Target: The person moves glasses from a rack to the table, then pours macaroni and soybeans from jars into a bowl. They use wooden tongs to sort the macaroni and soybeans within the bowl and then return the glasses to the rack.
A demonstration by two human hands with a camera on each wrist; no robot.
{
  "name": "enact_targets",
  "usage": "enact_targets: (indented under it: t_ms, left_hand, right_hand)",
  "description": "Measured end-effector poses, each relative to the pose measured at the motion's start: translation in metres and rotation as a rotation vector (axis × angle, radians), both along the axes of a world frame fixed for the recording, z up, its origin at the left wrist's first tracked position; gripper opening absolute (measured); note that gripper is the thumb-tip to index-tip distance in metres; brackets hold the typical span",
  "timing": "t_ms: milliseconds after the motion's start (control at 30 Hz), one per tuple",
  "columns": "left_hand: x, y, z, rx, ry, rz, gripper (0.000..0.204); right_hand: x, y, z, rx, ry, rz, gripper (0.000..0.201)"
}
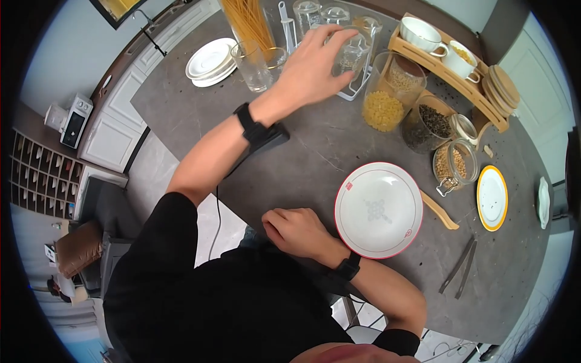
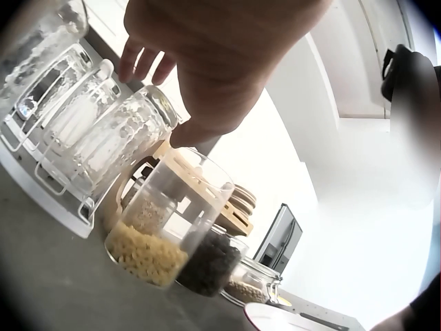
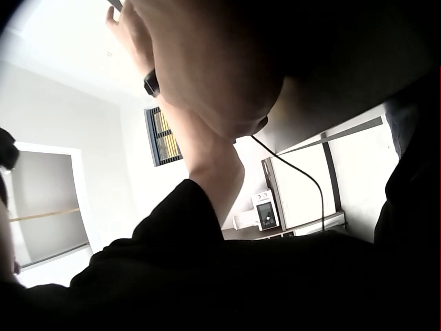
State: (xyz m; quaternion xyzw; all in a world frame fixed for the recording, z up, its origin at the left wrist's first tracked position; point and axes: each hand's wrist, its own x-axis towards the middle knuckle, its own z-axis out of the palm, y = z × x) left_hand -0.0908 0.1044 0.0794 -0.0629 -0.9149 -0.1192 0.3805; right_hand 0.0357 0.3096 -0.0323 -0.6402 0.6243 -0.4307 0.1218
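Two hands in view, only L hand (image 1: pixel 308 68) near the white wire rack (image 2: pixel 62 214). It hung over the nearest textured glass (image 1: pixel 353 57), back of hand up, fingers toward its far side & thumb toward its near side. Grip: slack, fingers extended, nothing held; fingertip contact w/ glass couldn't be told.

Glass loc.: in rack, in the gap betw. thumb & fingers as seen in head view, w/ other glasses (image 1: pixel 307 13) near it. Long axis approx. upright in L wrist view, allowing for that camera's tilt; mouth up or down unclear.

Key relation (judged): axis ran roughly along an approach from above, so a hold would call for thumb & fingers lowered on opp. sides. Clear tub of pasta (image 1: pixel 375 78) stood just beside the rack on the person's R, close to the thumb; prob. the tightest clearance.

R hand (image 1: pixel 299 233) lay well apart, loosely curled by the table (image 1: pixel 290 175) edge, next to the red-rimmed dish (image 1: pixel 357 230), no object seen in it. L was clearly the nearer hand.
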Motion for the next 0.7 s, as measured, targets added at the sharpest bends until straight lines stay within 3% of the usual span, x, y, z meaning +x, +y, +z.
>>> enact_targets:
  t_ms: [67, 133, 267, 400, 500, 567, 600, 667, 700]
  left_hand:
    - [-0.021, 0.002, 0.009, -0.04, 0.025, 0.02, 0.063]
    - [-0.036, 0.004, 0.015, 0.031, -0.25, 0.105, 0.068]
    - [-0.049, 0.007, 0.026, 0.033, -0.354, 0.191, 0.074]
    - [-0.047, -0.01, 0.037, -0.049, -0.176, 0.105, 0.069]
    - [-0.01, 0.008, 0.087, -0.023, -0.219, 0.113, 0.076]
    - [0.015, 0.013, 0.105, 0.118, 0.113, 0.005, 0.047]
    - [0.026, 0.007, 0.101, 0.112, 0.103, 0.005, 0.047]
    - [0.047, -0.011, 0.087, 0.529, 0.212, -0.053, 0.067]
    - [0.059, -0.018, 0.078, 0.799, 0.243, -0.194, 0.062]
  right_hand:
    - [-0.001, 0.001, 0.001, -0.006, 0.007, -0.018, 0.007]
    - [-0.002, 0.003, 0.001, 0.0, 0.0, -0.015, 0.008]
    - [-0.002, 0.002, 0.0, 0.006, -0.003, 0.002, 0.008]
    - [-0.003, 0.002, 0.003, -0.004, -0.021, 0.003, 0.007]
    - [-0.003, 0.001, 0.001, -0.01, -0.041, 0.004, 0.006]
    - [-0.001, 0.001, -0.001, -0.018, -0.041, 0.006, 0.007]
    - [-0.001, 0.002, -0.001, -0.008, -0.033, 0.008, 0.007]
    - [-0.004, 0.001, 0.002, -0.006, -0.026, -0.002, 0.007]
    - [-0.004, 0.0, 0.004, -0.013, -0.046, 0.002, 0.006]
